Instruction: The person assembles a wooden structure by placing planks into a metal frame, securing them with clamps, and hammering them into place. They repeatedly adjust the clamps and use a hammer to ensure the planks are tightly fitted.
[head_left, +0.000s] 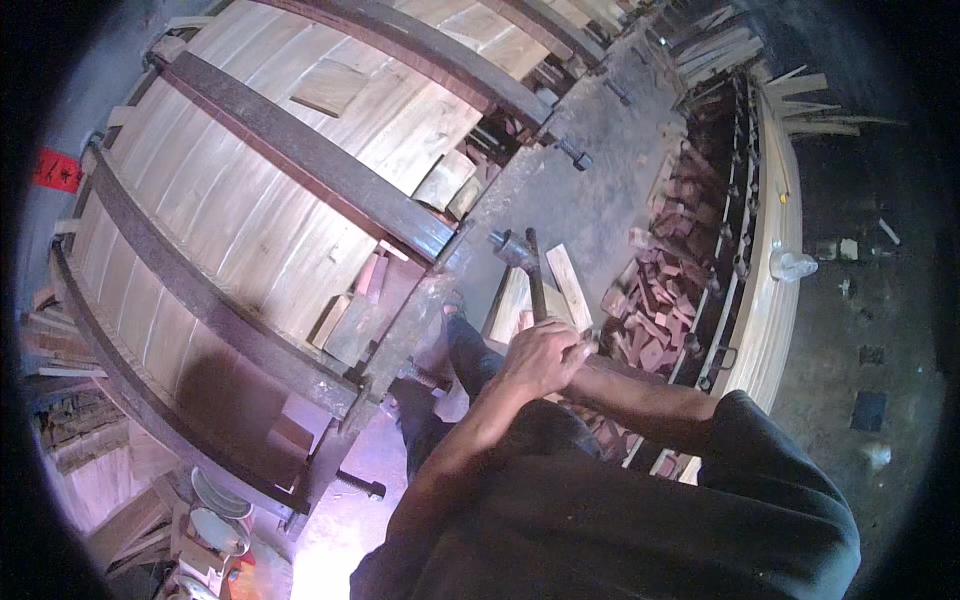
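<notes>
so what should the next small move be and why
Perhaps swing the hammer left to the nearest dark beam: the left hand is closed around its handle, and its head shows against the floor, apart from that beam's end.

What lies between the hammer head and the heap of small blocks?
Head view: the hammer's handle, then a pale plank and grey floor separate the hammer head from the heap of small blocks.

hammer (536,280): grip end hidden by hands (545,358) | dark bar (440,55): cut off by top edge
</notes>
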